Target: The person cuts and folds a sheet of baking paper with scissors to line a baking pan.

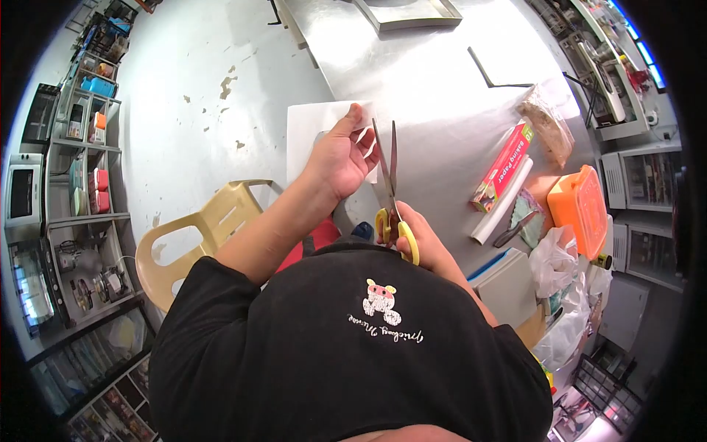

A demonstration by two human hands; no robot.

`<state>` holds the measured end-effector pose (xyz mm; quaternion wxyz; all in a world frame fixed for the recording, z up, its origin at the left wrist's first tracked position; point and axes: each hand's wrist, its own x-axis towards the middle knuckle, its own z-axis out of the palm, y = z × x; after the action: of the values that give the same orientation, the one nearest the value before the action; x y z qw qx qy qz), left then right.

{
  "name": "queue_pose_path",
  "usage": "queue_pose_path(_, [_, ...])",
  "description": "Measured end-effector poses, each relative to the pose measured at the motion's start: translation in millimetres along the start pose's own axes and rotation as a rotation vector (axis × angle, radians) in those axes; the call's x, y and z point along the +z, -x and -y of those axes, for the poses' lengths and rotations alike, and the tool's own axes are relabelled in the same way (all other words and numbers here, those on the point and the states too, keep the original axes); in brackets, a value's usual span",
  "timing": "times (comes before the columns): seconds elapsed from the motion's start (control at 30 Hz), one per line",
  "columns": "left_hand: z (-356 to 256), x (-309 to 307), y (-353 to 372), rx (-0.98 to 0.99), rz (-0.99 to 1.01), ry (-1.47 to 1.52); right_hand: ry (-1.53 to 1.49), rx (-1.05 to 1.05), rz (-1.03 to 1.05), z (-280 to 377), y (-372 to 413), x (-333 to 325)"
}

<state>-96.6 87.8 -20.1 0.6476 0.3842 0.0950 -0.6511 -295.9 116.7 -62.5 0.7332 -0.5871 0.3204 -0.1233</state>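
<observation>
My left hand [345, 158] is closed on a white sheet of paper [305, 125], its thumb lying over the sheet near the right edge. Through the yellow handles of a pair of scissors [392, 166] go the fingers of my right hand [416, 232]. The scissor blades point away from me and stand a little apart, with their tips close beside the paper's right edge and my left fingers. Part of the sheet is hidden behind my left hand and forearm.
A metal table [427, 110] bears a metal tray [420, 22], a red baking paper box [504, 166], a white paper roll [502, 200], a bag of brown food [549, 125] and an orange container [579, 210]. A beige plastic chair [199, 228] stands at my left.
</observation>
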Motion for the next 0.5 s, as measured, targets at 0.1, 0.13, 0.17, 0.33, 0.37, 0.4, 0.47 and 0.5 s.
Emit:
queue_pose_path(0.1, [-0.8, -1.5, -1.6, 0.009, -0.005, 0.015, -0.017, -0.012, 0.008, 1.1, 2.0, -0.2])
queue_pose_path(0.13, [-1.7, -2.7, -2.8, 0.008, -0.006, 0.016, -0.017, -0.010, 0.008, 1.5, 2.7, -0.2])
queue_pose_path(0.17, [-2.8, -4.2, -4.1, 0.004, 0.004, 0.018, -0.016, -0.005, 0.013, 2.1, 3.3, -0.2])
queue_pose_path(0.33, [-2.4, -2.5, -2.2, 0.001, 0.011, 0.026, 0.002, -0.011, 0.017, 7.9, 5.1, 1.3])
queue_pose_path(0.37, [-2.3, -2.6, -2.2, -0.003, 0.014, 0.027, 0.014, -0.016, 0.010, 8.5, 4.5, 1.3])
queue_pose_path(0.4, [-2.2, -2.8, -2.2, -0.007, 0.016, 0.027, 0.026, -0.020, 0.004, 8.8, 4.2, 1.3])
queue_pose_path(0.47, [-1.8, -4.8, -3.3, -0.011, 0.021, 0.028, 0.010, -0.009, 0.006, 7.0, 3.2, 0.9])
queue_pose_path(0.5, [-1.5, -5.6, -3.7, -0.014, 0.025, 0.028, -0.006, 0.003, 0.010, 6.3, 2.9, 0.8])
